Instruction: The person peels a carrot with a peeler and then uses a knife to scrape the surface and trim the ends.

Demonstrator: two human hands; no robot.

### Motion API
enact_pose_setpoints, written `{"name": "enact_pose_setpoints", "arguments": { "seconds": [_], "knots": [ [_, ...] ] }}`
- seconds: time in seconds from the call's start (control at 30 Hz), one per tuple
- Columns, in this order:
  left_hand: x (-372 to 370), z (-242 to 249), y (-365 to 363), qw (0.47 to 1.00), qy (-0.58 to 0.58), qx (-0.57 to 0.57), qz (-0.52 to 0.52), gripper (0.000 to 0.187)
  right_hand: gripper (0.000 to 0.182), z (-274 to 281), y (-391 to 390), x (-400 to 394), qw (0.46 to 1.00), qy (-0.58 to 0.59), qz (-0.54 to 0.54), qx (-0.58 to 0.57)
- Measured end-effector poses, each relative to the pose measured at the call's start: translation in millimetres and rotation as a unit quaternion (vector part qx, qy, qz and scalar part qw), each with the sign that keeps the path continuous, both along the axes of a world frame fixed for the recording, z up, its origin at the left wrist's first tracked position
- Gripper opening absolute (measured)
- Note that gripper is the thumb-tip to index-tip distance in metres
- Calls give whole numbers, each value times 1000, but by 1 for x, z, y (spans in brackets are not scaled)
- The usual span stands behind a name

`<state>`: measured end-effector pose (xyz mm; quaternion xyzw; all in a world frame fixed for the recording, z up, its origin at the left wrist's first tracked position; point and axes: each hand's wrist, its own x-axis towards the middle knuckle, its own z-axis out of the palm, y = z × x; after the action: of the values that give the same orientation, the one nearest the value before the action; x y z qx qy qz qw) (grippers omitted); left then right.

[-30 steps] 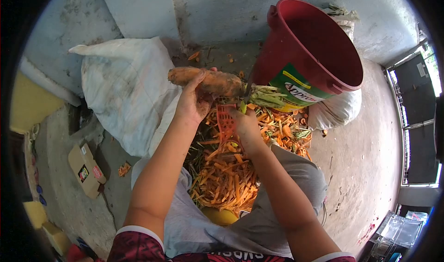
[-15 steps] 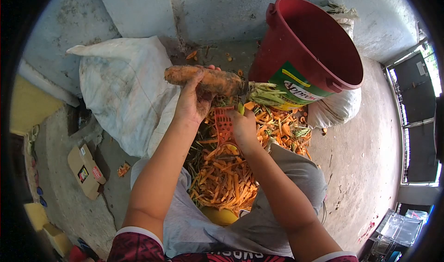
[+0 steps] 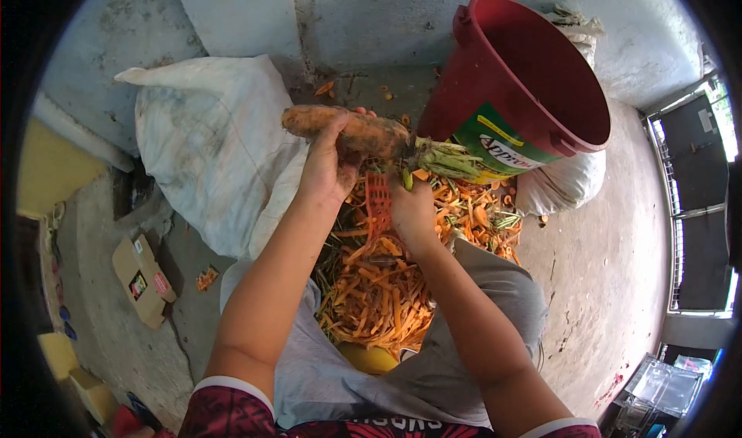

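My left hand (image 3: 328, 168) grips a large dirty carrot (image 3: 363, 133) held level, its green stalk end (image 3: 448, 160) pointing right toward a red bucket (image 3: 533, 75). My right hand (image 3: 413, 206) holds a red-handled peeler (image 3: 377, 202) just under the carrot near its stalk end. Below both hands lies a heap of orange carrot peelings (image 3: 379, 291) mixed with green stalks, between my knees.
A white sack (image 3: 209, 144) lies to the left of the hands, another pale sack (image 3: 560, 183) sits under the tilted bucket. A small cardboard box (image 3: 143, 280) rests on the concrete floor at left. Clear plastic containers (image 3: 657, 392) stand at lower right.
The carrot and both hands have shifted slightly right and down; the peeler stays under the stalk end.
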<state>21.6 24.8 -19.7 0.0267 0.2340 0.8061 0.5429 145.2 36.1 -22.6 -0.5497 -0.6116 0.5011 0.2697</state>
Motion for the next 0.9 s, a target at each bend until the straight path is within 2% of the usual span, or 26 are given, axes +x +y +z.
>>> {"name": "enact_pose_setpoints", "arguments": {
  "seconds": [0.07,0.17,0.27,0.37,0.47,0.57,0.67,0.77,0.87,0.9],
  "knots": [
    [0,0,0,1000,18,-10,-1,20,31,-4,1,0,1000,10,4,11],
    [2,3,0,1000,9,-15,-3,19,33,-1,3,-1,998,-19,6,-59],
    [5,1,-2,999,-1,29,15,20,34,-3,3,-1,999,-29,15,-19],
    [7,-3,-4,992,-2,124,-6,27,35,-32,9,-1,996,-10,6,-92],
    [16,2,-6,992,-45,115,19,31,23,-31,14,0,992,-58,49,-104],
    [11,3,-6,991,16,134,1,31,21,-43,14,-2,995,28,53,-76],
    [3,4,-7,991,-34,129,-10,31,21,-37,12,-2,994,5,65,-92],
    [6,2,-10,993,-94,69,25,32,20,-34,7,-5,995,-2,41,-90],
    [10,3,-11,988,35,148,-9,35,17,-35,7,-6,993,50,37,-100],
    [10,5,-11,988,40,147,-16,37,17,-37,7,-6,990,61,36,-120]
  ]
}}
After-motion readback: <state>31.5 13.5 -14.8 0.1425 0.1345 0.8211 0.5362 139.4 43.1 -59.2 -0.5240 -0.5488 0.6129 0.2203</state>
